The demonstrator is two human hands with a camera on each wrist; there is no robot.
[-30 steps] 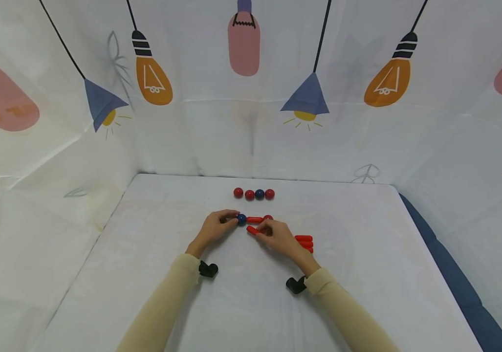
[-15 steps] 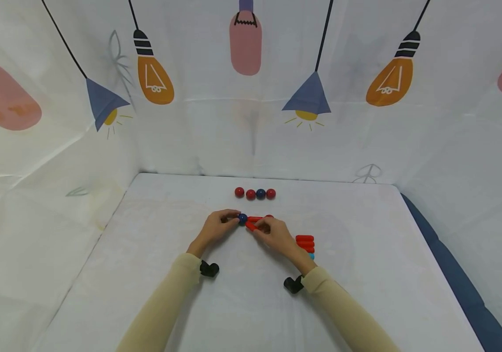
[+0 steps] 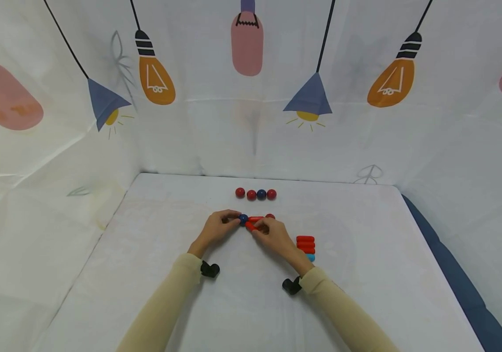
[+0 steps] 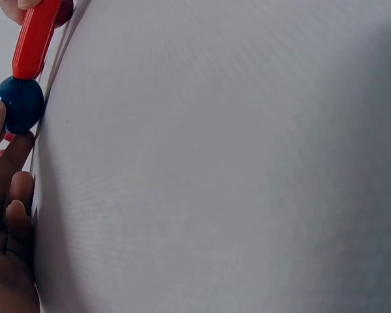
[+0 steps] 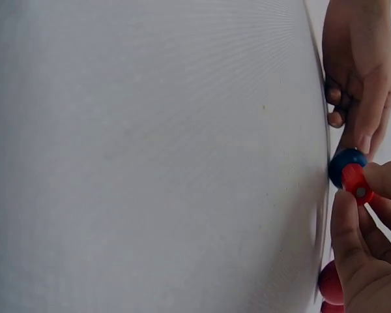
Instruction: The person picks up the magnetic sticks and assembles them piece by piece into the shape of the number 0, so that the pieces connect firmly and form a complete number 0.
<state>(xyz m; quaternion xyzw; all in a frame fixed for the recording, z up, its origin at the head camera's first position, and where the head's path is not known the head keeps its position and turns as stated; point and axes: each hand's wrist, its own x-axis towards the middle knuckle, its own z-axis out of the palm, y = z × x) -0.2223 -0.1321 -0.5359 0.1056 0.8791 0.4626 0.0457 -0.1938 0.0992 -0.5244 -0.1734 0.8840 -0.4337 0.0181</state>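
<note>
My left hand (image 3: 217, 229) pinches a dark blue ball (image 3: 244, 219) between thumb and fingertips on the white table. A red rod (image 3: 256, 219) runs from that ball to a red ball (image 3: 270, 216), partly behind the right hand. Between thumb and fingers, my right hand (image 3: 277, 238) grips a second red rod (image 3: 250, 226), its near end against the blue ball. The left wrist view shows this red rod (image 4: 34, 39) meeting the blue ball (image 4: 21, 105). In the right wrist view, a small grey disc sits in the end of the held rod (image 5: 356, 182).
Behind the hands, a row holds red balls (image 3: 251, 195) and one blue ball (image 3: 261, 194). Several red rods (image 3: 305, 239) lie side by side right of the right hand, with a light blue rod (image 3: 311, 257) in front. A patterned white cloth (image 3: 215, 137) stands behind the table.
The right hand has moved its red rod slightly up and left until it meets the blue ball. The light blue rod has come into sight. The left hand keeps its hold.
</note>
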